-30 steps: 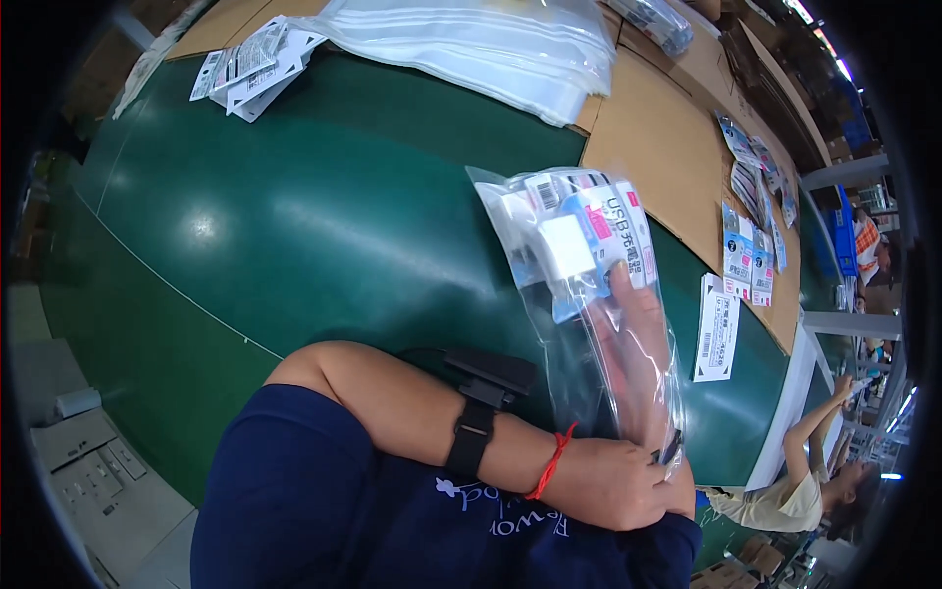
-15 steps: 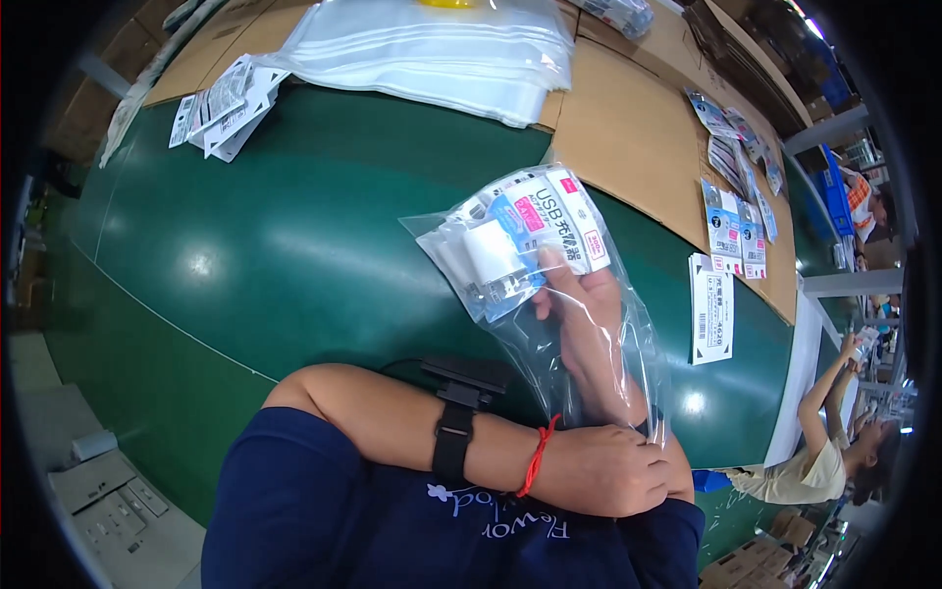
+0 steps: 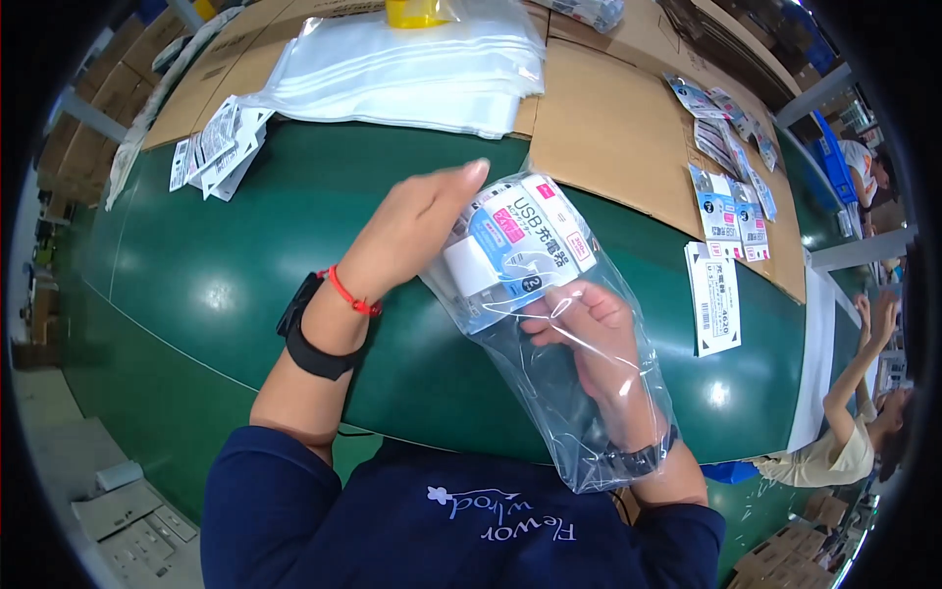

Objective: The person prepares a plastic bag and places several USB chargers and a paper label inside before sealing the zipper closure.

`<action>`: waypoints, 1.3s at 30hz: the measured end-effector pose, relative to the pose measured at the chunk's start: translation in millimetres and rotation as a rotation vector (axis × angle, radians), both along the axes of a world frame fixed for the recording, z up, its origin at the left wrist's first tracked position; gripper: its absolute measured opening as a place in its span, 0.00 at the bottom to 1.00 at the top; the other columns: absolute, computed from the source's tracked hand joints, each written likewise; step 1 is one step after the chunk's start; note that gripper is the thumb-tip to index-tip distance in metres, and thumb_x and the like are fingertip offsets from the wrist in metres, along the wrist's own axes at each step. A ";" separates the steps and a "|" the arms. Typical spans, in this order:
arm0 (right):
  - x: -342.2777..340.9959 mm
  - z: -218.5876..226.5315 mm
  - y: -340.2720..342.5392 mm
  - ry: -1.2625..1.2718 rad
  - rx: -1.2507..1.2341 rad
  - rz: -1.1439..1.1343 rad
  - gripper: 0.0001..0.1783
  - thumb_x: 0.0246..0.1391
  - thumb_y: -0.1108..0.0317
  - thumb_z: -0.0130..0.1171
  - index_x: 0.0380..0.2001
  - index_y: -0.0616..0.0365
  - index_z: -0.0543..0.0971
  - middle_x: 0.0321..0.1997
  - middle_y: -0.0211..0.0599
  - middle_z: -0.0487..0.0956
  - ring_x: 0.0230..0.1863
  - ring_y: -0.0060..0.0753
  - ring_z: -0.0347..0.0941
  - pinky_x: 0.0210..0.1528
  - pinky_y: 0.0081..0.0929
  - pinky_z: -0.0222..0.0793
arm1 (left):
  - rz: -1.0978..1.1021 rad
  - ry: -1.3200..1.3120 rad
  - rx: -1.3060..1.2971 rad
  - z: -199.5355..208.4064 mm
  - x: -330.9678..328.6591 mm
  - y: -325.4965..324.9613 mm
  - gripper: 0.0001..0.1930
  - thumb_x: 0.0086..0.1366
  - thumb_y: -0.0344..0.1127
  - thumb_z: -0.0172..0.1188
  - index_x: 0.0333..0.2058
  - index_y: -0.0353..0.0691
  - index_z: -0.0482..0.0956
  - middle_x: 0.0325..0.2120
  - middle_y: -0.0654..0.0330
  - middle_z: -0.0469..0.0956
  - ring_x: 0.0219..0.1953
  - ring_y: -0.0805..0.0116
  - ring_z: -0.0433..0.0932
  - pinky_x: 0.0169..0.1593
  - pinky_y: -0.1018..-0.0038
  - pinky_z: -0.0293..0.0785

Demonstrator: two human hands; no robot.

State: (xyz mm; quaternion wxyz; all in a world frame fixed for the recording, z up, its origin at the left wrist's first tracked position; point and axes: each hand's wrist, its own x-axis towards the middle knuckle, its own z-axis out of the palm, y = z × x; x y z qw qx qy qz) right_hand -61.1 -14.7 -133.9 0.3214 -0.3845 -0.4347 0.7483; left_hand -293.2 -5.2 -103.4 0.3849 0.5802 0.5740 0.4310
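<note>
A clear plastic bag [image 3: 549, 402] encloses several packs of white USB chargers [image 3: 525, 240] on printed cards, held above the green table. My right hand [image 3: 603, 329] is inside the bag, which covers it past the wrist. Its thumb lies at the lower edge of the packs and its fingers curl beneath, closed on them. My left hand [image 3: 417, 226] lies edge-on along the left side of the bag, beside the packs. One of its digits stretches out near the top of the cards; the other fingers are largely hidden.
A stack of clear bags [image 3: 402, 83] lies at the back under a yellow tape roll [image 3: 417, 12]. Printed cards [image 3: 221, 147] sit back left, and a label stack [image 3: 713, 299] is to the right. More charger packs [image 3: 726, 206] rest on cardboard [image 3: 618, 128]. Another person [image 3: 839, 442] is at far right.
My left hand has left the bag's mouth near my right wrist and swung up left to the packs. The right thumb has slid down from the card's front towards its lower edge.
</note>
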 end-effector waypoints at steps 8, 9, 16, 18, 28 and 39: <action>-15.1 13.6 15.4 0.006 -0.056 -0.169 0.11 0.59 0.64 0.55 0.36 0.63 0.76 0.29 0.36 0.79 0.27 0.25 0.76 0.29 0.20 0.74 | -0.204 0.076 0.075 2.6 4.9 -0.1 0.25 0.71 0.50 0.44 0.47 0.30 0.75 0.39 0.47 0.79 0.44 0.65 0.76 0.48 0.75 0.69; -13.5 14.4 13.9 -0.001 -0.046 -0.180 0.11 0.59 0.64 0.55 0.35 0.63 0.76 0.28 0.34 0.78 0.25 0.23 0.75 0.27 0.18 0.73 | -0.168 0.021 -0.008 3.4 5.6 -2.7 0.25 0.71 0.50 0.44 0.49 0.30 0.74 0.40 0.46 0.78 0.45 0.65 0.75 0.49 0.75 0.69; 0.0 12.5 21.6 -0.023 -0.098 -0.157 0.11 0.58 0.64 0.57 0.35 0.61 0.76 0.21 0.27 0.73 0.18 0.16 0.65 0.18 0.14 0.58 | -0.040 -0.078 -0.062 -9.8 11.6 -2.5 0.26 0.71 0.49 0.45 0.55 0.30 0.69 0.45 0.48 0.77 0.48 0.67 0.74 0.52 0.76 0.68; -1.1 13.7 26.5 0.018 -0.109 -0.176 0.11 0.57 0.63 0.58 0.34 0.60 0.76 0.19 0.25 0.71 0.16 0.14 0.61 0.16 0.14 0.53 | -0.058 -0.107 -0.022 -11.8 14.6 -1.1 0.27 0.71 0.49 0.44 0.56 0.30 0.68 0.45 0.49 0.77 0.47 0.68 0.74 0.52 0.76 0.67; -5.0 16.2 37.5 -0.047 -0.076 -0.176 0.09 0.56 0.65 0.58 0.35 0.60 0.76 0.19 0.26 0.72 0.16 0.15 0.65 0.17 0.13 0.57 | -0.076 -0.203 -0.040 -9.6 19.1 2.1 0.27 0.71 0.49 0.45 0.58 0.31 0.66 0.49 0.47 0.74 0.50 0.66 0.73 0.53 0.76 0.66; 3.4 12.8 43.9 -0.080 -0.052 -0.040 0.08 0.57 0.66 0.57 0.34 0.59 0.75 0.23 0.29 0.77 0.21 0.20 0.74 0.21 0.12 0.65 | -0.248 0.801 0.327 2.4 46.6 -1.6 0.31 0.60 0.49 0.57 0.58 0.39 0.67 0.62 0.48 0.59 0.65 0.46 0.56 0.64 0.54 0.52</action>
